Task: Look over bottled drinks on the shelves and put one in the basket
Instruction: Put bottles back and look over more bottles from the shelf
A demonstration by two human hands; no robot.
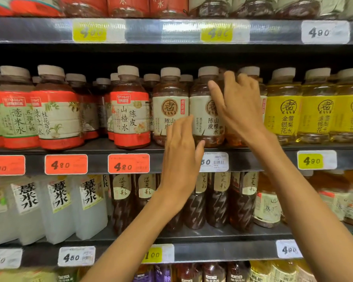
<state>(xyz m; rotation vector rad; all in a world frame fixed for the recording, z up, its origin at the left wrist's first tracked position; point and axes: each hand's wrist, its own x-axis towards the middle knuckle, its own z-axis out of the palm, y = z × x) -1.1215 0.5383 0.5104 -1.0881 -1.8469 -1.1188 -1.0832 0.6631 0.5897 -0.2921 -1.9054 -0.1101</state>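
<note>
Nearest, the left hand [181, 157] is hovering loose-fingered, holding nothing; beyond it the right hand [238, 106] is curling around a white-labelled brown bottle [204, 119] standing on the middle shelf [263, 159]. Tugging it out could be toppling tightly packed neighbours; no basket showing

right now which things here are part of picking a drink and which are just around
In play: right hand on the brown bottle with the white label; left hand open just below it.

Just around: yellow-label bottles, red-label bottles, clear white bottles, price tags.
</note>
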